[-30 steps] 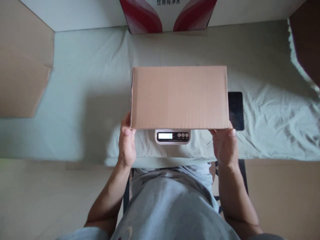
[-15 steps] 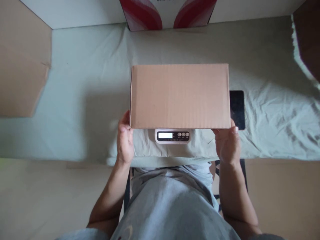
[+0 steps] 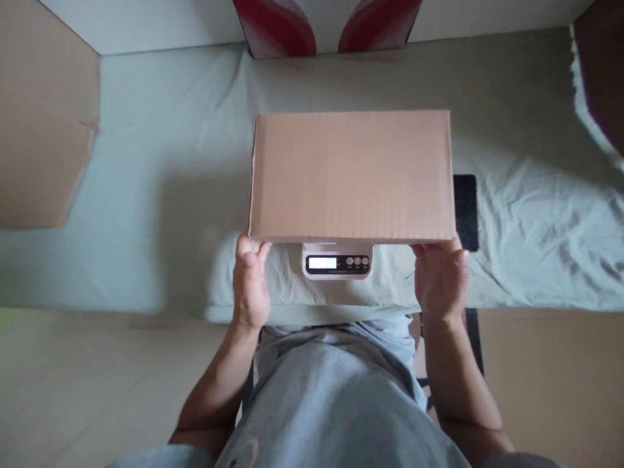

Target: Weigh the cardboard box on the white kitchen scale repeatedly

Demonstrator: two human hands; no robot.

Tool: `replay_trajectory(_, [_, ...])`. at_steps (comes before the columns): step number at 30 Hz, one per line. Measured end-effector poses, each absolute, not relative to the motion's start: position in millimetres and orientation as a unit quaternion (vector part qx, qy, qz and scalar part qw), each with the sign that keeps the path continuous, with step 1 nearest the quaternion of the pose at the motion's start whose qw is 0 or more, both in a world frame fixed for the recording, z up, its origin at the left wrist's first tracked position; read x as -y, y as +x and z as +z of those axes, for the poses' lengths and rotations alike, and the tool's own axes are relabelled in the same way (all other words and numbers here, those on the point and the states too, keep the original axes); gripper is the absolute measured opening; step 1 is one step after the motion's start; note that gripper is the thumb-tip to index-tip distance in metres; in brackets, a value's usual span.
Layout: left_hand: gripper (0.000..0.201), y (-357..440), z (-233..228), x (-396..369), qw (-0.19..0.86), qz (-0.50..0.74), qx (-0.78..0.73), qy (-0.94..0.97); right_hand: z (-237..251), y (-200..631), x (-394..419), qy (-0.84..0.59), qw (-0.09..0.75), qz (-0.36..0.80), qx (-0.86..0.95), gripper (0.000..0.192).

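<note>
1. Since the earlier pictures the cardboard box (image 3: 351, 177) looks larger and its far edge sits higher in view, while more of the scale (image 3: 337, 261) below it has come into sight.
2. The box is a plain brown rectangle of corrugated card, its top flat and faintly ribbed, with crisp straight edges.
3. The left hand (image 3: 250, 281) grips the near left corner, fingers curled together under the edge and clamped on the card.
4. The right hand (image 3: 441, 277) grips the near right corner likewise, thumb at the side and fingers closed on the box.
5. The box is above the scale; whether it touches the platform cannot be told.
6. The scale is small, pale and round-cornered, with a lit display and three round buttons on a dark strip.
7. It rests on a wrinkled pale green cloth (image 3: 511, 195) over the table.
8. A flat dark rectangular device (image 3: 466, 211) lies just beside the box's right edge.
9. A glossy red-and-white carton (image 3: 327, 26) stands at the far side.
</note>
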State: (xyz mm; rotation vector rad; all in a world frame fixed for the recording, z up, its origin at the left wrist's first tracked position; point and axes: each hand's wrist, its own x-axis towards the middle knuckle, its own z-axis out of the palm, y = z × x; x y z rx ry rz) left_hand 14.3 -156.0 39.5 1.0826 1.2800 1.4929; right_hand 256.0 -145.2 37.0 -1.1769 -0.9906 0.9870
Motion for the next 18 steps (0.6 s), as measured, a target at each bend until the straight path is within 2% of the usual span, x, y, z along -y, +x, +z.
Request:
replay_trajectory(4, [0.035,18,55,130,0.42,0.618,-0.469,0.47,53,258,123,-0.491,0.632,0.407,0.44,0.043])
replay_trajectory(8, [0.04,19,57,88,0.414,0.611,-0.45,0.502,60,263,87,-0.467,0.652,0.415,0.429,0.04])
replay_trajectory(13, [0.054,17,34,44,0.423,0.597,-0.466,0.498,42,269,47,-0.489,0.606,0.453,0.434,0.047])
replay_trajectory(18, [0.057,17,6,24,0.414,0.584,-0.486,0.502,15,274,27,-0.488,0.596,0.463,0.439,0.049])
